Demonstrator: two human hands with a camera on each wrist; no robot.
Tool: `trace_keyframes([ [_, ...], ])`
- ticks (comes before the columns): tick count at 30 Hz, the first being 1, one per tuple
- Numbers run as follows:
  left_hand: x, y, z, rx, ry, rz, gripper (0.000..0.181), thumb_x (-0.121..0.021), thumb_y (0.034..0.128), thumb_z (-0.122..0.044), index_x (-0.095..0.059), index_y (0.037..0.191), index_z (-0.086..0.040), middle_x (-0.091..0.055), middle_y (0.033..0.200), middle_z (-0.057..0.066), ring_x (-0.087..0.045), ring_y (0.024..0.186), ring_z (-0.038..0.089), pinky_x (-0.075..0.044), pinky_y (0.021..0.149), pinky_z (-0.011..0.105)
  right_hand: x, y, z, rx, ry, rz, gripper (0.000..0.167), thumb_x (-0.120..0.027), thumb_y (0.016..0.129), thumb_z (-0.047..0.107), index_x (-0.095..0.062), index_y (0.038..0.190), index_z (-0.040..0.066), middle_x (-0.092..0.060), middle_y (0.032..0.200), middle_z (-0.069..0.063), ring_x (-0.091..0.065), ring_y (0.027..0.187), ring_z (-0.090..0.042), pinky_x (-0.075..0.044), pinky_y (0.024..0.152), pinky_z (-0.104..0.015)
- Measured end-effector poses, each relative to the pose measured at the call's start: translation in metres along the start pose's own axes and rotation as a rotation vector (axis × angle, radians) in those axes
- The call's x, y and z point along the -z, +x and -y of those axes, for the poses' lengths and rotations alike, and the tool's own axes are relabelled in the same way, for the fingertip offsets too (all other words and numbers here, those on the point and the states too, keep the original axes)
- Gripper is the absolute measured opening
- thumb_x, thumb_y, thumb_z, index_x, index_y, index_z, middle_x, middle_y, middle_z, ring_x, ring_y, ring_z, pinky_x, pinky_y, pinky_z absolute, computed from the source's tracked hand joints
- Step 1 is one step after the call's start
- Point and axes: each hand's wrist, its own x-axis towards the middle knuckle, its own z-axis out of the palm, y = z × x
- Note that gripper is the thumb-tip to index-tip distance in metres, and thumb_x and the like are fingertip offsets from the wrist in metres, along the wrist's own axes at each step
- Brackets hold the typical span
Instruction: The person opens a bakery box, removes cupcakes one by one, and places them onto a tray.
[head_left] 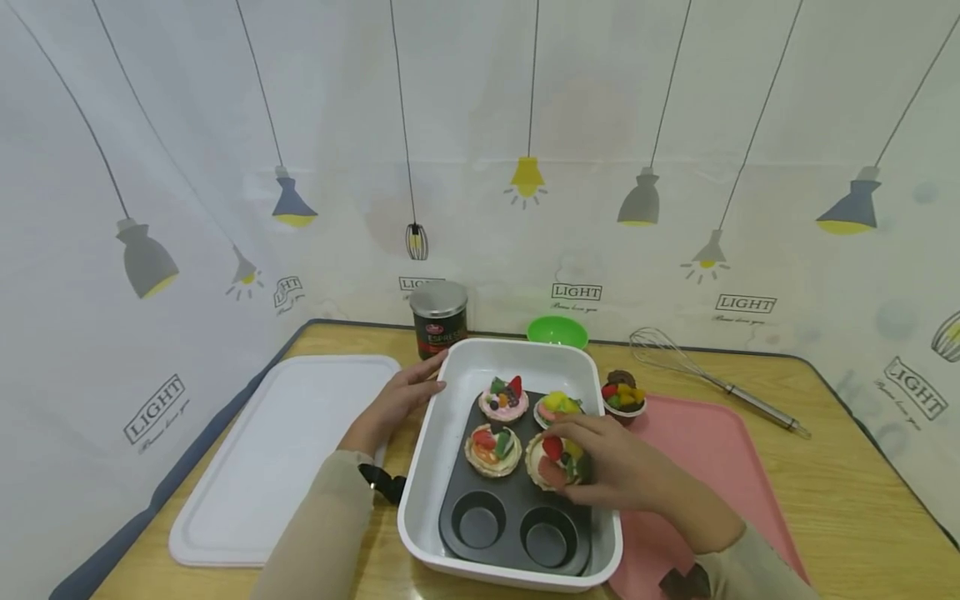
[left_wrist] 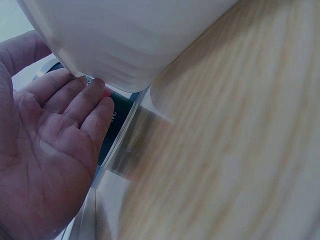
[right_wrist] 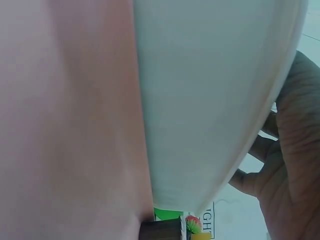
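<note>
A dark muffin pan (head_left: 513, 508) lies inside a deep white dish (head_left: 414, 492). Four fruit-topped tarts sit in its back and middle cups; the two front cups hold nothing. My right hand (head_left: 630, 468) reaches over the dish's right rim, thumb and fingers round the middle-row right tart (head_left: 546, 473). In the right wrist view this hand (right_wrist: 287, 165) is beside the dish's rim, its tart hidden. With fingers extended, my left hand (head_left: 397, 408) touches the dish's left rim; the left wrist view shows its palm (left_wrist: 50, 145) beside the dish's outer wall (left_wrist: 120, 45).
A white board (head_left: 281, 458) lies left, a pink board (head_left: 712, 442) right under the dish's side. Behind stand an espresso tin (head_left: 439, 321) and green bowl (head_left: 557, 332). A dark-cup fruit tart (head_left: 623, 397) is right of the dish, a whisk (head_left: 720, 382) farther back.
</note>
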Motion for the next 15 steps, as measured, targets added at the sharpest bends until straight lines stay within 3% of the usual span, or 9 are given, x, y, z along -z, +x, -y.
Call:
trace_keyframes([
  [7,0.0,0.0,-0.002,-0.002,0.002,-0.005,0.061,-0.062,0.099,-0.021,-0.04,0.156,-0.023,-0.031,0.163,0.005,-0.034,0.146,0.027,-0.033,0.116,0.047,0.01,0.001,-0.005,0.053,0.025,-0.059,0.076,-0.089,0.07,0.027,-0.058,0.137,0.013,-0.063,0.128,0.004,-0.06,0.114,-0.015,-0.055,0.091,-0.041],
  [11,0.001,0.001,0.0,-0.013,0.005,0.005,0.062,-0.062,0.099,-0.021,-0.039,0.156,-0.022,-0.031,0.163,0.006,-0.035,0.145,0.028,-0.033,0.115,0.047,0.017,0.0,-0.008,0.046,0.063,-0.073,0.072,-0.088,0.071,0.022,-0.059,0.136,0.014,-0.061,0.129,0.006,-0.06,0.098,-0.008,-0.056,0.079,-0.031],
  [15,0.002,0.001,-0.001,-0.009,0.01,0.013,0.06,-0.061,0.0995,-0.02,-0.04,0.156,-0.023,-0.034,0.162,0.005,-0.036,0.144,0.027,-0.032,0.116,0.047,0.022,-0.001,-0.01,0.034,0.043,-0.084,0.071,-0.088,0.071,0.022,-0.059,0.135,0.016,-0.062,0.129,0.006,-0.06,0.097,-0.009,-0.056,0.079,-0.032],
])
